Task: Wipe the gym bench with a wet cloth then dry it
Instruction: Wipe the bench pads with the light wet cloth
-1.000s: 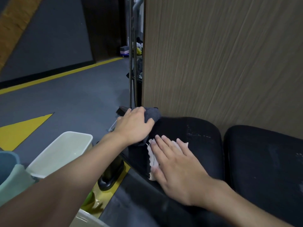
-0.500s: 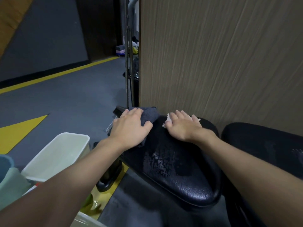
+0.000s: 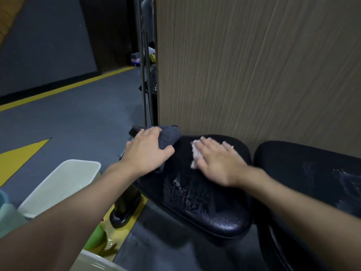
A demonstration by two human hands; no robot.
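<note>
The black padded gym bench seat fills the middle of the view, its cracked surface shining wet near the front. A second black pad sits to its right. My left hand grips a dark grey cloth at the seat's far left corner. My right hand lies flat with straight fingers, pressing a white cloth onto the far part of the seat; most of that cloth is hidden under the palm.
A wood-grain wall panel rises right behind the bench. A white tub stands on the grey floor at the left, with a pale blue-green container beside it. The bench's black foot rests on a yellow floor marking.
My right hand with the white cloth slid from the seat's near part to its far edge, then back toward me a little. My left hand stayed on the grey cloth.
</note>
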